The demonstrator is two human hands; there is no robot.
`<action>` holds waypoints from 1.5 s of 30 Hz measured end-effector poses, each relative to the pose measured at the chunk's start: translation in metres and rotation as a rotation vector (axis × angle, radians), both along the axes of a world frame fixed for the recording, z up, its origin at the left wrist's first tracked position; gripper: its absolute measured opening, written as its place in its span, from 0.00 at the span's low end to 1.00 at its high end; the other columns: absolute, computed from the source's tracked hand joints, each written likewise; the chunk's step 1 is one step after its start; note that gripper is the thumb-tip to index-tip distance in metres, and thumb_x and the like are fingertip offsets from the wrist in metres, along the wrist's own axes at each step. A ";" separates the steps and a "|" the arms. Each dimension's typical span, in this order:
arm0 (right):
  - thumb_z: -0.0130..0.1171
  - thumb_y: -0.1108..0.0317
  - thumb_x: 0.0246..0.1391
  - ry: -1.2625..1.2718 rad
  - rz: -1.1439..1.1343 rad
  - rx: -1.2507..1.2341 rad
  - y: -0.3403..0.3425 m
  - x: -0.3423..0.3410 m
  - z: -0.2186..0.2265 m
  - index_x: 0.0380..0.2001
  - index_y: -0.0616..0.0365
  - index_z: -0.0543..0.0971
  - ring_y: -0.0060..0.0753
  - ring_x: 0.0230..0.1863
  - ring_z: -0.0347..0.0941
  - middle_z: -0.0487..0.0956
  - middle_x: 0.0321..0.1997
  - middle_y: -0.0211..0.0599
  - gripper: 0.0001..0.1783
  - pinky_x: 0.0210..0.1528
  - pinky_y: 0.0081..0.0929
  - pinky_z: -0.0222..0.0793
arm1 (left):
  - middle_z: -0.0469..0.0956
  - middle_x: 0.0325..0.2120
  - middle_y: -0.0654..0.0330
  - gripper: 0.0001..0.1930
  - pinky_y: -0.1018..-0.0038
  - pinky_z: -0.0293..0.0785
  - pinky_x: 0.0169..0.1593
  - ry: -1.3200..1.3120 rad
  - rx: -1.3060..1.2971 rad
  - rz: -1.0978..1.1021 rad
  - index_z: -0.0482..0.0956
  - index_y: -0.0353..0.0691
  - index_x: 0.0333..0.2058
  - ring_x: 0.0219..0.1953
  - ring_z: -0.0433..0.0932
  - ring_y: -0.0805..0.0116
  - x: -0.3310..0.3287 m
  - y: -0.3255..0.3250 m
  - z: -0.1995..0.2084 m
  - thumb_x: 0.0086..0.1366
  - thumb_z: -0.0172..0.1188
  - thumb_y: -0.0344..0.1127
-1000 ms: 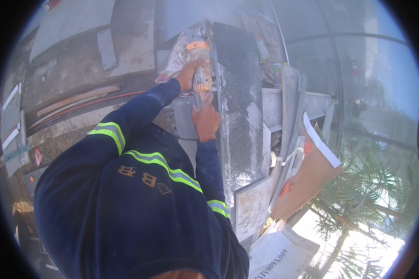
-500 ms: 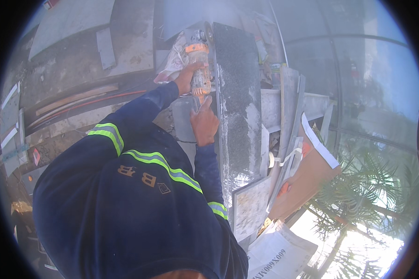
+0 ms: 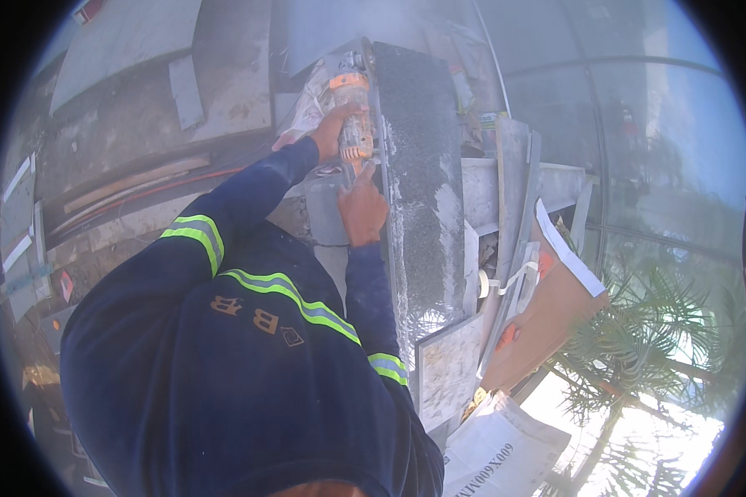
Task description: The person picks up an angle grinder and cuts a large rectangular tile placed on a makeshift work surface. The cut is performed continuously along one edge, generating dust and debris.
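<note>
The angle grinder (image 3: 357,139) has a plastic-looking casing with a dull, powdery finish; the dark stone slab (image 3: 423,170) is matt and speckled, streaked chalky white. The sweatshirt (image 3: 191,389) is soft matt cloth with smooth reflective bands (image 3: 294,301), the cardboard sheet (image 3: 547,319) dull, and the glass panels (image 3: 667,124) glossy.

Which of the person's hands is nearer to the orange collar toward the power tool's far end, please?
The left. The left hand grips the power tool just behind its orange collar; the right hand is farther back, at the tool's rear end.
</note>
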State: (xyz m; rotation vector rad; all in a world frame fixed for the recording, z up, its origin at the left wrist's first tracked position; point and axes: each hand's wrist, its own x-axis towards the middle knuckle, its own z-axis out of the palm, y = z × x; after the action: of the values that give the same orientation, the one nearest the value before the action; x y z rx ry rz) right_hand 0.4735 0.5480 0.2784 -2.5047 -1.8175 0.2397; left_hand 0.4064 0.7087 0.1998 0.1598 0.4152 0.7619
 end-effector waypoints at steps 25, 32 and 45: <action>0.65 0.58 0.54 -0.014 0.013 -0.033 -0.023 0.000 0.003 0.66 0.67 0.58 0.58 0.34 0.82 0.83 0.37 0.54 0.44 0.37 0.48 0.77 | 0.79 0.33 0.51 0.18 0.52 0.84 0.39 -0.003 -0.030 0.008 0.74 0.40 0.43 0.36 0.83 0.55 -0.006 -0.026 0.008 0.59 0.67 0.40; 0.68 0.57 0.51 -0.004 0.010 0.008 -0.015 0.002 -0.001 0.64 0.69 0.60 0.58 0.33 0.82 0.83 0.32 0.56 0.44 0.33 0.48 0.77 | 0.80 0.34 0.52 0.18 0.54 0.84 0.39 0.013 0.001 0.015 0.74 0.40 0.44 0.36 0.83 0.57 0.001 -0.016 -0.003 0.59 0.66 0.41; 0.65 0.54 0.53 0.016 -0.031 -0.074 -0.019 -0.004 0.008 0.65 0.68 0.58 0.58 0.37 0.82 0.83 0.37 0.56 0.45 0.38 0.48 0.77 | 0.80 0.33 0.51 0.19 0.55 0.84 0.37 0.035 -0.036 -0.003 0.75 0.40 0.43 0.35 0.83 0.57 -0.004 -0.020 0.009 0.57 0.68 0.40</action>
State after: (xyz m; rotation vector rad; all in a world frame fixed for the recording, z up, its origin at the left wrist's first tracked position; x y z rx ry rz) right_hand 0.4691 0.5289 0.2869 -2.5692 -1.7952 0.3308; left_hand 0.4024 0.6883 0.2089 0.1400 0.4620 0.7487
